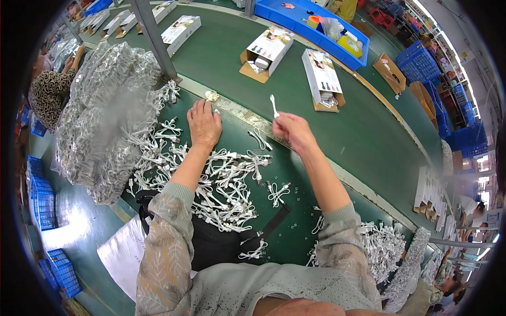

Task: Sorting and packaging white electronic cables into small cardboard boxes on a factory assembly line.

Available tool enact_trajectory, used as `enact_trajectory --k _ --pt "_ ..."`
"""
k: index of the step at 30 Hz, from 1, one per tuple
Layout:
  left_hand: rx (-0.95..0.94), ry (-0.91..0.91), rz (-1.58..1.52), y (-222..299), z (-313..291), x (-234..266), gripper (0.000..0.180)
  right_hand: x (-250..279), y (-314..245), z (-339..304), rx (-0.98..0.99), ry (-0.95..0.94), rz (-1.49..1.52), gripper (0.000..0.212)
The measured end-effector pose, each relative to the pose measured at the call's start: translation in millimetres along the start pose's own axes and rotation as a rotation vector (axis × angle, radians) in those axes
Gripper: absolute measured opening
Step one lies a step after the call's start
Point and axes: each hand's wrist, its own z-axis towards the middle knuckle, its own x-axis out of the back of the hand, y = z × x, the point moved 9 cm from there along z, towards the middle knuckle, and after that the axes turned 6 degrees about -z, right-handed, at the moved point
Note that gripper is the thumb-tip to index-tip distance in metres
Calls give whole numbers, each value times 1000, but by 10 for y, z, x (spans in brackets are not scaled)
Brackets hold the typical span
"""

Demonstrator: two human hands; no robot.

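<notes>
My right hand [296,131] is closed on a white cable [273,104], whose end sticks up above the fingers near the belt's metal edge. My left hand [204,125] lies with its fingers stretched forward against that edge, beside a small whitish lump [212,96]. Between my forearms a heap of bundled white USB cables [226,195] spreads over the green table. One looped cable [259,138] lies apart, left of my right hand, and another tied cable [277,195] rests nearer me.
Open-ended cartons stand on the green conveyor belt [232,63], including a carton [270,45] and another carton [321,76]. A metal post [153,39] rises at the left beside clear-bagged cables [105,116]. A blue tray [284,13] is beyond. A person [50,97] works at far left.
</notes>
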Motion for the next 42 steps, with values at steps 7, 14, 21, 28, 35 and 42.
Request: enact_trajectory --k 7,14,21,28,35,42 --pt "14 -13 2 -67 -23 51 40 34 -42 1059 -54 400 323 9" --pt "-10 1 -7 12 -15 -15 39 554 -247 1430 52 593 277 19" --pt "-10 37 28 -105 -28 42 36 -530 -411 234 360 124 -1069 32" --pt "-19 36 -5 -35 -11 -11 37 -1106 12 -1100 476 -163 -1320 24" --pt "-10 24 3 -35 -31 -18 37 -180 195 -1265 -6 272 -451 15" --pt "-31 38 50 -41 -8 -17 37 320 -32 -1465 -20 516 -153 20"
